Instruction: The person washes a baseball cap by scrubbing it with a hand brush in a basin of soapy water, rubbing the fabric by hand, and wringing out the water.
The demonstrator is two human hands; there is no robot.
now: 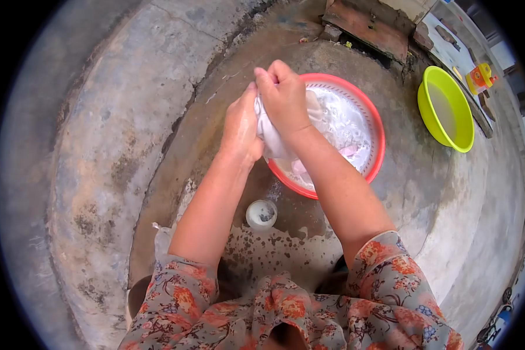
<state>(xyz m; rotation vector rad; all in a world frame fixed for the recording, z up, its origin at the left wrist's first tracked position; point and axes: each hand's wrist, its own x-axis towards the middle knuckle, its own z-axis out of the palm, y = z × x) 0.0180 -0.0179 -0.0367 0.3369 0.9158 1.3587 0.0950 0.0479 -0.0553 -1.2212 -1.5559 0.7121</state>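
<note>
A wet white cloth point(268, 131) is bunched between my two hands, over the left side of a red-rimmed basin point(377, 128). My left hand point(241, 125) is closed on the cloth from the left. Beside it, higher up, my right hand point(286, 96) is closed in a fist around the cloth's upper part. White suds point(344, 116) fill the basin, and a pinkish piece of fabric point(300, 169) lies in the water near its lower edge. The cloth's lower end hangs toward the basin; my right hand and forearm cover part of it.
A small round white container point(261, 215) stands on the wet concrete below the basin. To the right sits a lime-green basin point(466, 131) with cloudy water. Behind it is a yellow and orange bottle point(479, 79). Bricks and a rusty slab point(367, 32) lie at the top.
</note>
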